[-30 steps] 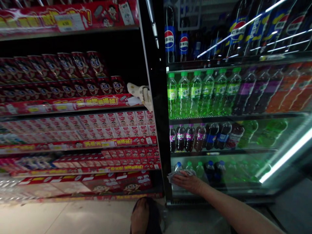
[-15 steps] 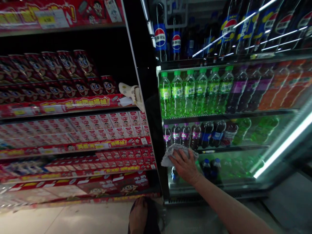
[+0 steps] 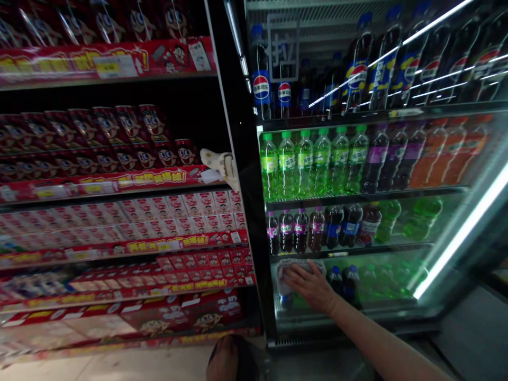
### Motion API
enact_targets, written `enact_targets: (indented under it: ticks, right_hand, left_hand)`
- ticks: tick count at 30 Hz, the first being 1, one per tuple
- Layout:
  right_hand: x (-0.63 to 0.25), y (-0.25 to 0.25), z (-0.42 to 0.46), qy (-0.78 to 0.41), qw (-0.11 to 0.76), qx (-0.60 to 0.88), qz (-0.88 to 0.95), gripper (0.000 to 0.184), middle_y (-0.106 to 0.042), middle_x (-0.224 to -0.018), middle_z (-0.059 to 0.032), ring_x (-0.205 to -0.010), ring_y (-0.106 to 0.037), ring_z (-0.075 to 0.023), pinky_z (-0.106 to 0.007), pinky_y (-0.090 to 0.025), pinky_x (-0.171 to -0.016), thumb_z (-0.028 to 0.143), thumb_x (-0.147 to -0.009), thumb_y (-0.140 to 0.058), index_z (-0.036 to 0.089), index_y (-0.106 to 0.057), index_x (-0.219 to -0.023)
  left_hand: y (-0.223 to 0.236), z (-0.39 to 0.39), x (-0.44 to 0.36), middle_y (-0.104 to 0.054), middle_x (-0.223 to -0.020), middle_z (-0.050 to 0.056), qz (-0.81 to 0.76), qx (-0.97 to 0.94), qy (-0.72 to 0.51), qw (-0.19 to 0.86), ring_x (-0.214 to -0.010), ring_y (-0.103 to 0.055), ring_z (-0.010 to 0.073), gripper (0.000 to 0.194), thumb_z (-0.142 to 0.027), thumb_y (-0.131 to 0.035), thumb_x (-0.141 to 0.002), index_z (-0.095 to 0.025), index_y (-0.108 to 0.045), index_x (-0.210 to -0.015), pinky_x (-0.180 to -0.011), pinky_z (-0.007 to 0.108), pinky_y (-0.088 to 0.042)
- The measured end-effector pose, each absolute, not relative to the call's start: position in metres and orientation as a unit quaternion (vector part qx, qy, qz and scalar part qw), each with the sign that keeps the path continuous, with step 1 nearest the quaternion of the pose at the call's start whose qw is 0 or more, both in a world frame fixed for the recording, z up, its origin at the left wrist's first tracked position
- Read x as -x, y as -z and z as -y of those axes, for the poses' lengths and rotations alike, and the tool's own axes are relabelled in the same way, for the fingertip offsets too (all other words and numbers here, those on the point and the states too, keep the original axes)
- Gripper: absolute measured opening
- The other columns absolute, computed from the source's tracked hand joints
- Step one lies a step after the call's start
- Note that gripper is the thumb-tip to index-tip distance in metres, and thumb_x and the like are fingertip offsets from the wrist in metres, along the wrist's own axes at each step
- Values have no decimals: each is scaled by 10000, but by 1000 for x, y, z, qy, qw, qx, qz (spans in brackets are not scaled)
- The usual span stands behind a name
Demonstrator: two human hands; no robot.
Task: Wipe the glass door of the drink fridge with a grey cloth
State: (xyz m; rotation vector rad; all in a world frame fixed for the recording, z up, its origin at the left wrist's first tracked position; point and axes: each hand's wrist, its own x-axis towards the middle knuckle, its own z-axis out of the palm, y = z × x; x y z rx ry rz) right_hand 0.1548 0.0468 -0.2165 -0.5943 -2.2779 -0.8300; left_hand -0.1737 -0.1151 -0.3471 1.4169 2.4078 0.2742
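Note:
My right hand [image 3: 311,286] lies flat against the glass door of a drinks fridge [image 3: 397,296], low down near its left edge. Its fingers are spread and press a light grey cloth [image 3: 288,267] onto the glass. Behind the glass by the hand stand small bottles with blue caps [image 3: 343,280]. My left hand is out of view.
Fridge shelves hold green bottles [image 3: 313,161], dark purple-label bottles [image 3: 297,228] and Pepsi bottles [image 3: 262,79]. To the left stands a shelf rack of red cans [image 3: 119,140] and red cartons [image 3: 170,209]. A pale cloth [image 3: 220,164] hangs at the rack's right end. My foot [image 3: 230,360] shows below.
My right hand slid the cloth up the glass from the bottom shelf level, then came partly down again. The view tilted upward a little.

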Motion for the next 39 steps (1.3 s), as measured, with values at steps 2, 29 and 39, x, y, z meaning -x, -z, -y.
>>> enact_targets:
  ticks: [2,29,39]
  right_hand:
    - [-162,170,-50,328,360,299,821,494,-596,-1430,-7,-1433,-365,-239,-593,-56,-1235,193,-934,-549,366,-562,-1397]
    - [-126,232,-61,352,307,189,864,494,-389,-1602,69,-1407,-350,-184,-401,-330,-1146,270,-974,-519,367,-496,-1458]
    - [-184,351,-49,298,310,157,889,313,-654,-1355,37,-1328,-475,-112,-362,-392,-1113,223,-942,-555,313,-695,-1208]
  left_hand:
    - [344,114,173,-689,-1251,117,-848,-493,-90,169,-1083,-698,253,374,-257,-227,-939,-219,-552,-1119,-901,407,-495]
    - [342,103,164,-703,-1240,117,-849,-511,-46,126,-1060,-707,251,372,-275,-222,-951,-221,-551,-1115,-841,397,-501]
    - [334,102,174,-639,-1406,123,-854,-487,2,182,-1236,-655,203,450,-230,-204,-956,-205,-537,-1259,-1025,349,-501]
